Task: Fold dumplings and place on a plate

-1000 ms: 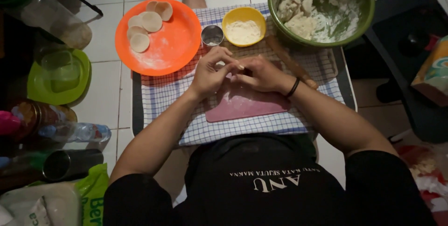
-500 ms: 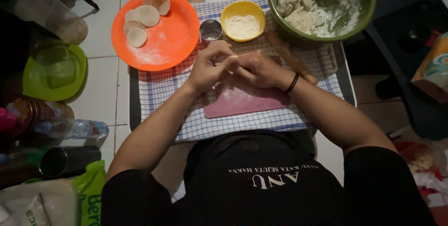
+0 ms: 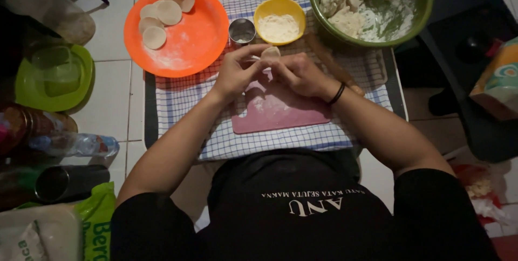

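Both my hands meet above a pink cutting board [image 3: 280, 112] lying on a blue-checked cloth [image 3: 270, 137]. My left hand [image 3: 237, 69] and my right hand [image 3: 299, 73] together pinch a small round piece of pale dough [image 3: 270, 53] between the fingertips. My right wrist wears a black band. A wooden rolling pin [image 3: 330, 61] lies partly under my right hand. Just beyond my fingers stand a small round metal cutter [image 3: 242, 30] and a yellow bowl of flour [image 3: 279, 21].
An orange plate [image 3: 189, 45] at the upper left holds several dough rounds [image 3: 162, 15]. A big green bowl [image 3: 421, 10] with dough lumps sits at the upper right. A green lidded dish [image 3: 51, 75], bottles and bags crowd the left on the tiled floor.
My hands stay together over the board and keep working the dough round. The view has shifted slightly; nothing else has moved.
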